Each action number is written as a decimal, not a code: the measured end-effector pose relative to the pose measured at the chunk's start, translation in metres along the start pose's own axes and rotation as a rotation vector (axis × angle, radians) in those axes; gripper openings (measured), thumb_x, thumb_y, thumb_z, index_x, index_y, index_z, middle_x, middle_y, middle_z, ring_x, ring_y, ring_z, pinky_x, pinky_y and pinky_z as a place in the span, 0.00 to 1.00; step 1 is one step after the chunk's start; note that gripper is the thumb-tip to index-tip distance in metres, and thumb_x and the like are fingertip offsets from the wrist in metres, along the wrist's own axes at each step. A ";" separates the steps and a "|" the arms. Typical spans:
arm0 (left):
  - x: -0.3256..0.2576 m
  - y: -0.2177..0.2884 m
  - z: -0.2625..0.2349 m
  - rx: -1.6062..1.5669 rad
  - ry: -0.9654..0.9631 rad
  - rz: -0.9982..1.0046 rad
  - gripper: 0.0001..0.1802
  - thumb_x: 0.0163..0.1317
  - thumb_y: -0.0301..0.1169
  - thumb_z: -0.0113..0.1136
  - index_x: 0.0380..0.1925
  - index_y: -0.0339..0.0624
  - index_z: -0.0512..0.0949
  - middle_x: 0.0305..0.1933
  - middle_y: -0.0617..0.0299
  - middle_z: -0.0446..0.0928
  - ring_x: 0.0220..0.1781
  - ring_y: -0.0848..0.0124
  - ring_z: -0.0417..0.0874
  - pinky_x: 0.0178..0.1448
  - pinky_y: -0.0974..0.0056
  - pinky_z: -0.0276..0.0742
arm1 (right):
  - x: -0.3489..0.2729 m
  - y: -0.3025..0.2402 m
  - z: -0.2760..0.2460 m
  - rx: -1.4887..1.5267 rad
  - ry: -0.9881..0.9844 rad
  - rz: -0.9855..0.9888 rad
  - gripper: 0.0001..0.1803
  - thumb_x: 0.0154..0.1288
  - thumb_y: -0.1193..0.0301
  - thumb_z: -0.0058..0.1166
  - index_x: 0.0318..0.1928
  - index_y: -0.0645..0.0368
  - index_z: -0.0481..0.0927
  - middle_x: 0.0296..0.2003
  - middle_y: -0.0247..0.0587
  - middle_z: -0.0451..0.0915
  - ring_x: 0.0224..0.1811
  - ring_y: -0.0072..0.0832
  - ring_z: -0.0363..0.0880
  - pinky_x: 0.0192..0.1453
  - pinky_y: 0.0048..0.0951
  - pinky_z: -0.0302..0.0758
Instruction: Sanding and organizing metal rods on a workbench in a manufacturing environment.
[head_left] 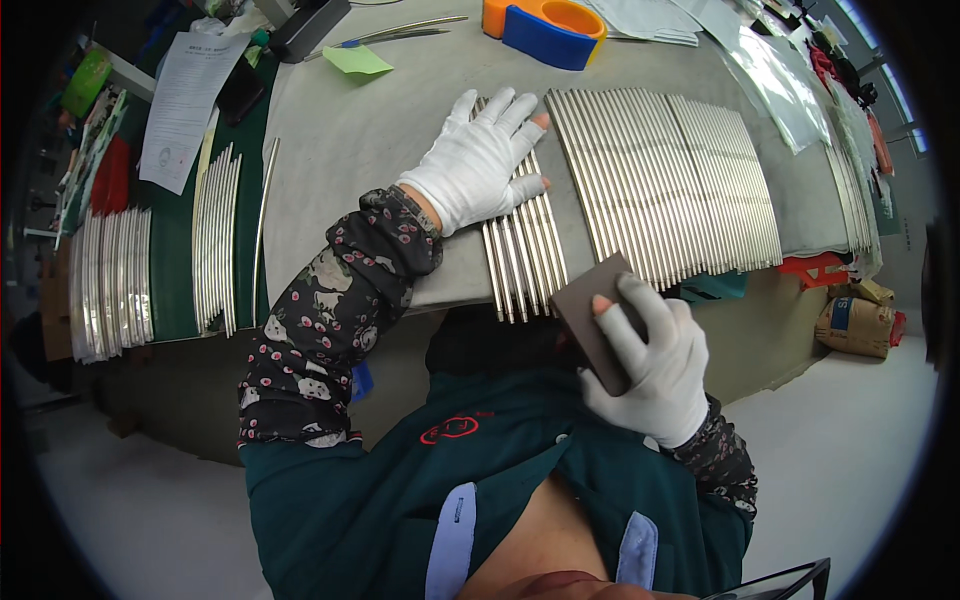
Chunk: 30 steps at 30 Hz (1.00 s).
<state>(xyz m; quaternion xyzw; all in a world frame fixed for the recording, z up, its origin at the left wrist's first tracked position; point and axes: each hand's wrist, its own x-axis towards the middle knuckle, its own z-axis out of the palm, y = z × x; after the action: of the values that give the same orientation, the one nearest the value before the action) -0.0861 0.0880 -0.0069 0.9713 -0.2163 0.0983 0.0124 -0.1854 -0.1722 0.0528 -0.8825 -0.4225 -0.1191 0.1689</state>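
Note:
My left hand [478, 160], in a white glove with bare fingertips, lies flat with fingers spread across a small group of thin metal rods [524, 255]. The rods lie side by side, and their near ends stick out past the table's front edge. In my right hand [655, 365], also gloved, is a dark brown rectangular block [592, 325], gripped between thumb and fingers. It is held tilted beside the rods' near ends; whether it touches them I cannot tell. A wide row of similar rods [670, 185] covers the table to the right.
An orange and blue tape dispenser [545, 30] stands at the back, with a light green paper note [358, 60] to its left. More rods [216, 240] lie on a green surface at left, beside a bundle of wrapped rods [112, 285]. Clear plastic bags [770, 85] lie at right.

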 end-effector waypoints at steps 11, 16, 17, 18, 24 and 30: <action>0.041 0.037 -0.006 -0.087 -0.113 0.312 0.40 0.65 0.54 0.48 0.67 0.37 0.58 0.74 0.47 0.53 0.75 0.50 0.53 0.74 0.41 0.47 | -0.037 0.043 -0.019 -0.189 0.260 0.320 0.37 0.35 0.70 0.65 0.54 0.57 0.76 0.55 0.48 0.71 0.47 0.41 0.72 0.50 0.37 0.74; 0.018 0.016 -0.007 -0.075 -0.104 0.334 0.41 0.65 0.58 0.44 0.67 0.36 0.58 0.74 0.45 0.53 0.76 0.51 0.53 0.75 0.40 0.46 | -0.045 0.048 -0.018 -0.177 0.240 0.314 0.36 0.35 0.70 0.65 0.54 0.57 0.76 0.56 0.49 0.71 0.47 0.41 0.72 0.51 0.37 0.73; 0.011 0.010 -0.009 -0.083 -0.112 0.347 0.42 0.66 0.59 0.41 0.67 0.36 0.58 0.74 0.45 0.53 0.75 0.50 0.53 0.75 0.40 0.46 | -0.046 0.049 -0.018 -0.178 0.236 0.316 0.36 0.35 0.70 0.65 0.54 0.57 0.76 0.56 0.49 0.71 0.47 0.41 0.72 0.51 0.37 0.73; 0.005 0.005 -0.011 -0.092 -0.118 0.361 0.42 0.66 0.61 0.39 0.67 0.36 0.58 0.73 0.45 0.53 0.75 0.49 0.53 0.75 0.40 0.46 | -0.046 0.049 -0.018 -0.165 0.236 0.304 0.36 0.35 0.70 0.65 0.54 0.57 0.76 0.56 0.49 0.71 0.47 0.41 0.72 0.51 0.37 0.73; -0.003 -0.021 -0.010 -0.183 0.012 0.274 0.46 0.64 0.67 0.29 0.66 0.38 0.60 0.73 0.45 0.53 0.73 0.45 0.56 0.74 0.41 0.48 | -0.042 0.049 -0.013 -0.118 0.195 0.260 0.36 0.36 0.68 0.65 0.54 0.57 0.76 0.56 0.50 0.71 0.48 0.42 0.72 0.50 0.38 0.73; 0.003 -0.018 -0.002 -0.015 -0.015 0.288 0.37 0.67 0.58 0.40 0.68 0.43 0.59 0.73 0.47 0.55 0.72 0.47 0.57 0.72 0.43 0.53 | -0.040 0.046 -0.006 -0.082 0.185 0.208 0.38 0.35 0.67 0.66 0.55 0.54 0.75 0.55 0.49 0.71 0.45 0.43 0.73 0.46 0.39 0.74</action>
<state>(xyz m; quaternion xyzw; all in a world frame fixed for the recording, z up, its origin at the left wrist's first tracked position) -0.0761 0.1036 -0.0042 0.9308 -0.3543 0.0902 0.0038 -0.1748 -0.2297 0.0347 -0.9130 -0.3062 -0.1989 0.1821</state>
